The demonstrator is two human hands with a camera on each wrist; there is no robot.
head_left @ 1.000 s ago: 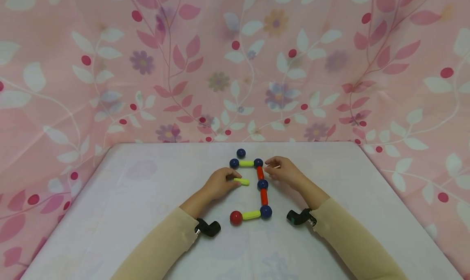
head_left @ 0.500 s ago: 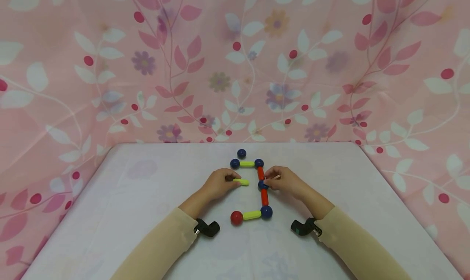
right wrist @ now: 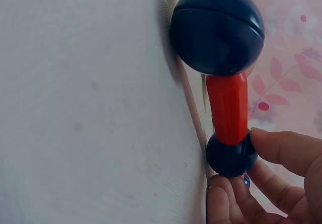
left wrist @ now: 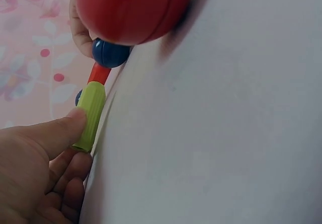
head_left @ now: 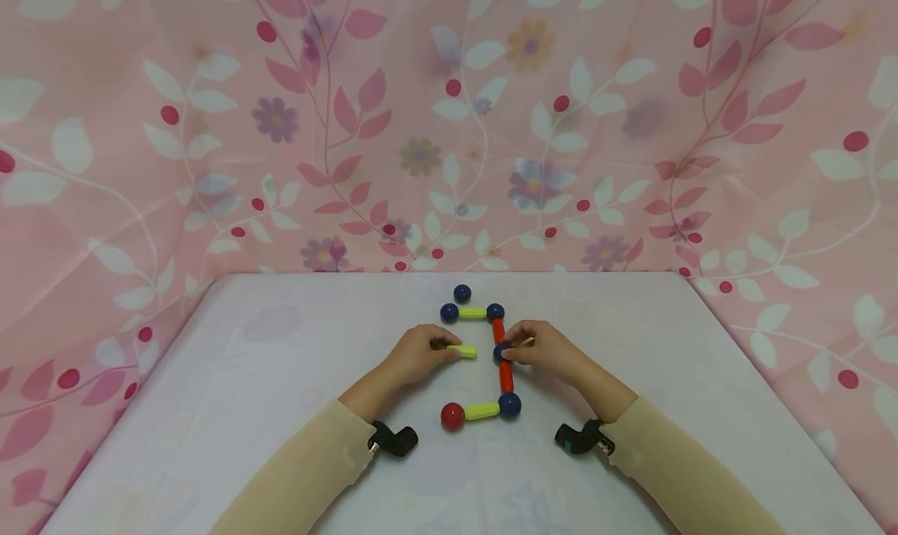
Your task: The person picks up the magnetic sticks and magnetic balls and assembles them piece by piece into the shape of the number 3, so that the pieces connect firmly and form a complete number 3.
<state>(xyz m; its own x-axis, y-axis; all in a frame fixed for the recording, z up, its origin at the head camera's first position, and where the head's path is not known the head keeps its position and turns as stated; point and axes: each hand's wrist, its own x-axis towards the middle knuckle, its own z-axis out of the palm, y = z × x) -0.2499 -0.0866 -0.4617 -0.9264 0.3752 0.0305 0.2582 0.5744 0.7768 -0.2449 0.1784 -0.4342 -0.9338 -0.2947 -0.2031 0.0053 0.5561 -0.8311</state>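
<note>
My left hand (head_left: 421,353) pinches a short yellow-green rod (left wrist: 92,116) between thumb and fingers, its free end pointing right. Thumb and fingertips of my right hand (head_left: 540,345) hold the middle blue ball (right wrist: 231,156) of a joined chain. That chain has two red rods (head_left: 506,377) in a line, a blue ball (head_left: 510,405) at the near corner and another blue ball (head_left: 495,312) at the far corner. A yellow-green rod (head_left: 482,411) leads left to a red ball (head_left: 453,416). At the far end a second yellow-green rod (head_left: 473,313) leads to a blue ball (head_left: 450,313).
One loose blue ball (head_left: 462,293) lies just behind the chain's far end. A white cloth covers the table (head_left: 281,395). Behind it hangs a pink floral curtain (head_left: 449,129). Each wrist wears a black camera (head_left: 396,441).
My right hand has come down and toward me from beside the far red rod, and now grips the middle blue ball. My left hand stays nearly in place with its rod.
</note>
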